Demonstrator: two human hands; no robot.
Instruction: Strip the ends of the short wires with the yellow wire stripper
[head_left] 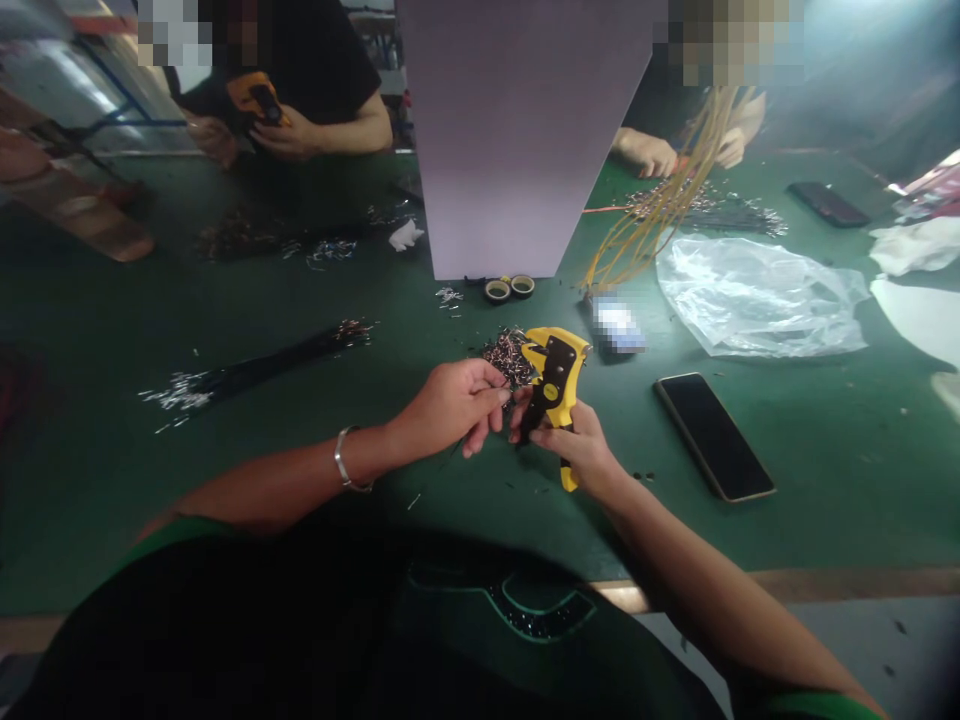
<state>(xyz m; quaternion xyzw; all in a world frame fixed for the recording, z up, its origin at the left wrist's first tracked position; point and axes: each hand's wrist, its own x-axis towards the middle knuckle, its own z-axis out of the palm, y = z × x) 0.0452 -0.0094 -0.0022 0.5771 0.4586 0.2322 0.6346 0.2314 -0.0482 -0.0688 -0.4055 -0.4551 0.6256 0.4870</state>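
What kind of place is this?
It looks like a workshop, maybe for wiring: black wires lie bundled on a green table, the right hand holds a yellow tool, and others work across the table.

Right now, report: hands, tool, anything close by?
Right hand gripping yellow plier-like tool. Left hand beside it, fingertips pinched. Wire bundle just beyond both; phone to the right.
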